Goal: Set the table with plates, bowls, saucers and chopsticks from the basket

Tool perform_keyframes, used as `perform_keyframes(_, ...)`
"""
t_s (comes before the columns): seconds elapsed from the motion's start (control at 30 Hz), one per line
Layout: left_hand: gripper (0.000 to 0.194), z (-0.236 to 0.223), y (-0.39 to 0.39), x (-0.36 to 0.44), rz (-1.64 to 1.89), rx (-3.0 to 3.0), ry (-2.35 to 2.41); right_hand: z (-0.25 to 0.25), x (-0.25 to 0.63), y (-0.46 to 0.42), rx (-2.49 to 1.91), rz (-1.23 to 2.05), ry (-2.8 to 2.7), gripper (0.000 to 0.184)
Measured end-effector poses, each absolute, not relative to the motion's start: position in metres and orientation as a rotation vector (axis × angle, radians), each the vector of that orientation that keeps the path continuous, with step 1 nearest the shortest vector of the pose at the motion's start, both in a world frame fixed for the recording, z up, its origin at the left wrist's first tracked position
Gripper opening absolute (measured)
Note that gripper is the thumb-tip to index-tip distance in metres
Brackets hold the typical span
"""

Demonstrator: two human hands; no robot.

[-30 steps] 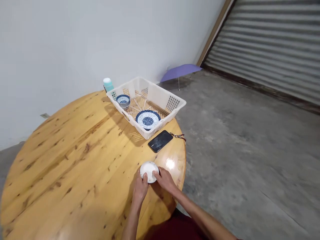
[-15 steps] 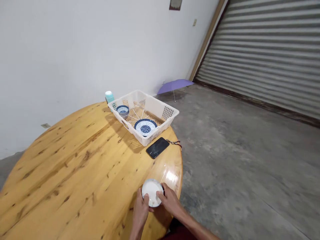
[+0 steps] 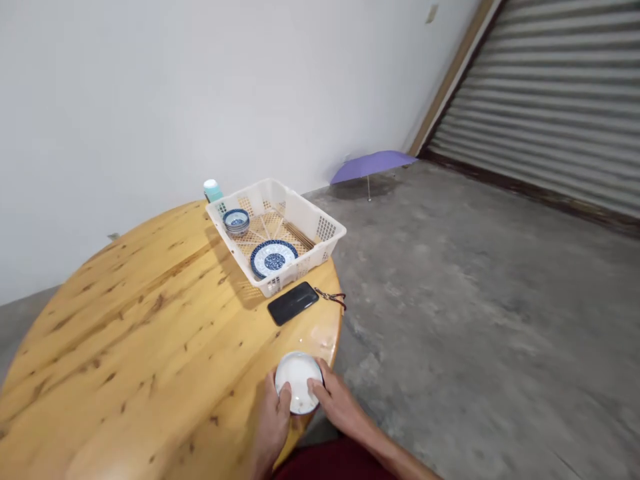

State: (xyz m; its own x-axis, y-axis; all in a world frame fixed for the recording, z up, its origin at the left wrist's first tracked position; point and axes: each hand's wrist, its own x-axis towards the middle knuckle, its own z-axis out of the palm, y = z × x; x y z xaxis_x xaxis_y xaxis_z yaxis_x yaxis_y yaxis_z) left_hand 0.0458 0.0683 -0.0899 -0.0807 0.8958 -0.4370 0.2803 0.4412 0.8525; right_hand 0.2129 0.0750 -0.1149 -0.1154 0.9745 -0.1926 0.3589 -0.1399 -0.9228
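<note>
Between my two hands is a small white bowl (image 3: 298, 375) with a thin dark rim, its inside facing me, above the table's near right edge. My left hand (image 3: 277, 408) grips its left side, thumb over the rim. On the right side my right hand (image 3: 331, 395) holds it the same way, thumb inside the rim. The fingers beneath the bowl are mostly hidden. Just beyond the bowl lies a black phone (image 3: 293, 303) with a cord strap (image 3: 331, 295).
A white plastic basket (image 3: 320, 223) holds blue-and-white bowls (image 3: 237, 221), a patterned plate (image 3: 275, 259) and chopsticks (image 3: 300, 235). Behind it stands a teal bottle (image 3: 213, 191). The round wooden table (image 3: 150, 333) ends at right; an open purple umbrella (image 3: 373, 165) rests on the floor.
The view has shifted, so the basket and phone sit further left and the umbrella further right. Both hands still hold the bowl, which appears slightly more face-on.
</note>
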Motion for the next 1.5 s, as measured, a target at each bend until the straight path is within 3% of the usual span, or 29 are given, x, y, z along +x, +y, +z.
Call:
perform_keyframes(0.2,0.055,-0.049,0.078,0.140,0.704,1.142,1.582,-0.070,0.316,0.102,-1.519,1.291,-1.643,0.048)
perform_keyframes(0.43,0.054,-0.007,0.095,0.184,0.717,0.886,1.539,-0.048,0.365,0.146,-1.365,1.485,-1.719,0.040)
perform_keyframes(0.67,0.063,0.004,0.125,0.164,0.698,0.907,1.426,-0.038,0.355,0.175,-1.289,1.704,-1.594,0.037)
perform_keyframes(0.93,0.043,0.009,0.185,0.131,0.795,1.031,1.327,0.001,0.332,0.236,-1.226,1.823,-1.483,0.034)
perform_keyframes(1.17,0.052,0.041,0.253,0.094,0.829,1.023,1.265,0.043,0.294,0.312,-1.182,1.914,-1.453,0.032)
perform_keyframes(1.5,0.021,0.041,0.385,0.076,0.905,0.775,1.502,0.033,0.245,0.470,-1.359,1.961,-1.507,0.022)
